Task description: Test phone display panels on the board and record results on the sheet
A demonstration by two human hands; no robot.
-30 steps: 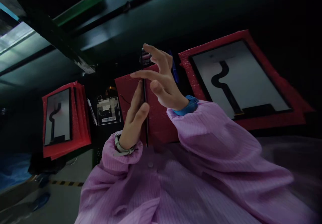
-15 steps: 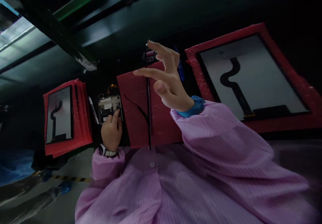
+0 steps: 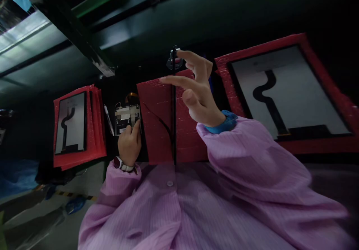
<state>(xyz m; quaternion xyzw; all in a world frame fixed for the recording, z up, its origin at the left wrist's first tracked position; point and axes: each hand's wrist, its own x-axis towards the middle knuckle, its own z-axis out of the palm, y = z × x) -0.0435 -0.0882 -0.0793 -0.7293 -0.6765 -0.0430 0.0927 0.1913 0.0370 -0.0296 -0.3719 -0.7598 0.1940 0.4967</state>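
Note:
My left hand reaches over the lower right part of a small open device with circuitry and tape strips. Its index finger is stretched out at the device's right edge, the other fingers curl, and nothing shows held. A thin black display panel stands on edge in front of me, seen almost edge-on, with a dark ribbon cable curving along its left. My right hand grips its upper part, one finger crossing to the left side and the thumb staying on the right. A red foam sheet lies beneath.
On the right, a large display panel with a black ribbon cable rests on red foam. Another panel tops a red foam stack at left. A white pen lies beside the device. A metal rail runs behind.
My left index fingertip has slid from the device's lower part to its right edge. The whole view has shifted slightly; my right hand keeps its grip on the panel.

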